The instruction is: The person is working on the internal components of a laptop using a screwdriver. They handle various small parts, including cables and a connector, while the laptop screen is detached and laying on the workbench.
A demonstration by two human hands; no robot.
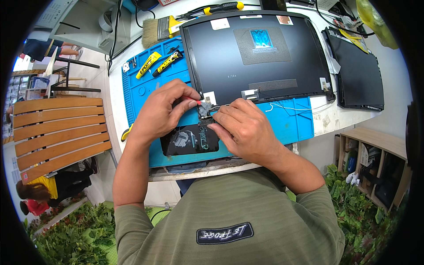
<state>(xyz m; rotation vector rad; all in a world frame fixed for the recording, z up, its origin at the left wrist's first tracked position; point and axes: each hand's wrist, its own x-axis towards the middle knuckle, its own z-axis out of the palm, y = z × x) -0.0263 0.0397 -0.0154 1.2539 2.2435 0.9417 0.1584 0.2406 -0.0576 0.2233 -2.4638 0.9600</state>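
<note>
Black laptop lid point(216, 57), flat, partly over blue mat point(293, 125), grey-smeared hinge point(204, 110) at near-left corner

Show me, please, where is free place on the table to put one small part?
Bare blue mat shows right of the right hand, below the white wire, up to the mat's right edge. A smaller patch lies left of the left hand, below the glue tubes. It is crowded between both hands and beside the laptop lid, around the brush.

Bare blue mat point(297, 127) leaves room right of the right hand point(245, 129) — white wire point(289, 107) and black lid point(260, 74) block the far side.
</note>
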